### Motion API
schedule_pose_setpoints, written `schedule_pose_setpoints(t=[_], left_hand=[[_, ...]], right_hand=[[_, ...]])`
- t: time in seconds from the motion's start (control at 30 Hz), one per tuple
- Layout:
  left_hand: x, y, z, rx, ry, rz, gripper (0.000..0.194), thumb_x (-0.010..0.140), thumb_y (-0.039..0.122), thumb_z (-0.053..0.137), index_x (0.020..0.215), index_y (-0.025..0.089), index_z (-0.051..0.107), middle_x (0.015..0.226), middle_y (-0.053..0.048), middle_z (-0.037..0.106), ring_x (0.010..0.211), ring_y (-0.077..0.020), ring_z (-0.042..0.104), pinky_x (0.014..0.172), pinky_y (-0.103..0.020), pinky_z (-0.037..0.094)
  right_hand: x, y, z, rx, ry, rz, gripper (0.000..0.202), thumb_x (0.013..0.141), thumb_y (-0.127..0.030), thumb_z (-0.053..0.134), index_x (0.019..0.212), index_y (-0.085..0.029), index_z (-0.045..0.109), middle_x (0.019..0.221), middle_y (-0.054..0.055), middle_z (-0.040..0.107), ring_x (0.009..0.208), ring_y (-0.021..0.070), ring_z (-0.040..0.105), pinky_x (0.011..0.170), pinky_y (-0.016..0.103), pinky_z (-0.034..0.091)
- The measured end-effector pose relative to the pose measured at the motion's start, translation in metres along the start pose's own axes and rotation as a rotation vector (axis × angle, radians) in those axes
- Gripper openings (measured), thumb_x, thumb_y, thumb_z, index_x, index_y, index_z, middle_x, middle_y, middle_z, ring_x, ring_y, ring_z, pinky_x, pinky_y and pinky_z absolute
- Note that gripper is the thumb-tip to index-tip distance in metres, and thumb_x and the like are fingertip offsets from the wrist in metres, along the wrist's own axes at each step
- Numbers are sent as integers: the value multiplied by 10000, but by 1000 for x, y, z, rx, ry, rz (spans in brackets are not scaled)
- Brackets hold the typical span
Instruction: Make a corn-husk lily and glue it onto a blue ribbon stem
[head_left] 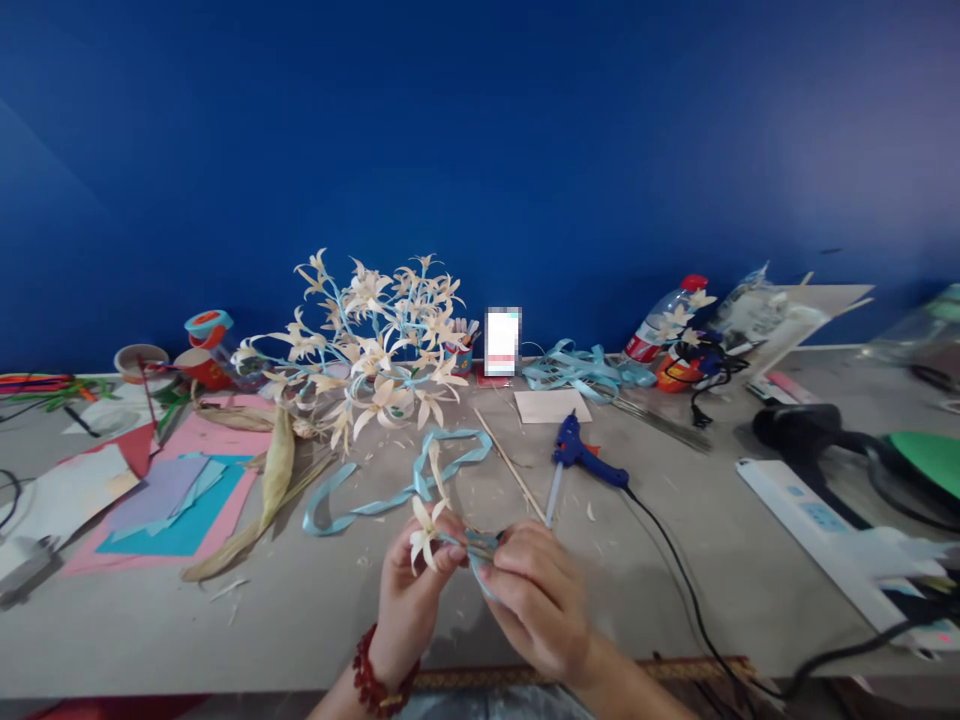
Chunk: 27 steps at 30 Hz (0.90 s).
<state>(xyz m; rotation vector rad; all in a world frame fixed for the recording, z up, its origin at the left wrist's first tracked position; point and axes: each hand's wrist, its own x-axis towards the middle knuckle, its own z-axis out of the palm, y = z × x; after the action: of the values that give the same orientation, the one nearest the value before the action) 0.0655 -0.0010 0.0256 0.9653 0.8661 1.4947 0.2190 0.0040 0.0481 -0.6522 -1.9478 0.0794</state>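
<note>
Near the table's front edge, my left hand (421, 575) pinches the stem of a pale handmade flower (425, 535), with the petals pointing left. Close beside it, my right hand (536, 585) has its fingers closed round the other end of the stem and the light blue ribbon (476, 570) that wraps it. The fingers partly hide the stem. More of the light blue ribbon (367, 512) lies twisted on the table beyond my hands. A second pale petal shape (436, 468) shows just above my left hand. Farther back stands a bunch of similar flowers (375, 365) with blue-wrapped stems.
A blue glue gun (581, 450) with a black cord lies right of centre, beside a thin stick (514, 465). Dried corn husks (277, 470) and coloured paper (180, 535) are to the left. A white power strip (817, 535) is at right; a bottle (660, 320) leans behind.
</note>
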Motion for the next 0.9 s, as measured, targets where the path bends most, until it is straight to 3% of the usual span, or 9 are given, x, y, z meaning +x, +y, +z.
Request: schedule_pose_setpoints(t=[0.2, 0.43, 0.67, 0.9], left_hand=[[1, 3, -5, 75, -66, 9, 47, 815, 195, 704, 768, 203, 705, 782, -19, 625, 807, -183, 562, 792, -296, 449], [0, -6, -8, -1, -61, -94, 38, 811, 206, 708, 821, 172, 697, 777, -26, 641, 756, -163, 567, 744, -278, 468], [-3, -2, -4, 2, -21, 31, 37, 811, 201, 707, 787, 188, 682, 779, -6, 614, 768, -148, 557, 771, -264, 457], [-4, 2, 0, 2, -47, 129, 52, 810, 194, 703, 759, 192, 693, 774, -15, 613, 806, -173, 566, 791, -296, 463]], right_hand=[[-2, -1, 1, 125, -4, 184, 181, 832, -69, 564, 948, -206, 585, 869, 77, 667, 795, 198, 639, 727, 346, 525], [-1, -2, -1, 191, 9, 244, 223, 845, -50, 553, 990, -219, 572, 888, 54, 703, 831, 181, 669, 784, 324, 528], [-8, -5, -2, 124, 23, 6, 200, 844, -56, 554, 992, -171, 623, 829, 85, 675, 735, 196, 616, 704, 368, 528], [-8, -7, 0, 83, 8, -1, 167, 838, -54, 560, 935, -177, 618, 818, 64, 668, 738, 187, 605, 782, 405, 526]])
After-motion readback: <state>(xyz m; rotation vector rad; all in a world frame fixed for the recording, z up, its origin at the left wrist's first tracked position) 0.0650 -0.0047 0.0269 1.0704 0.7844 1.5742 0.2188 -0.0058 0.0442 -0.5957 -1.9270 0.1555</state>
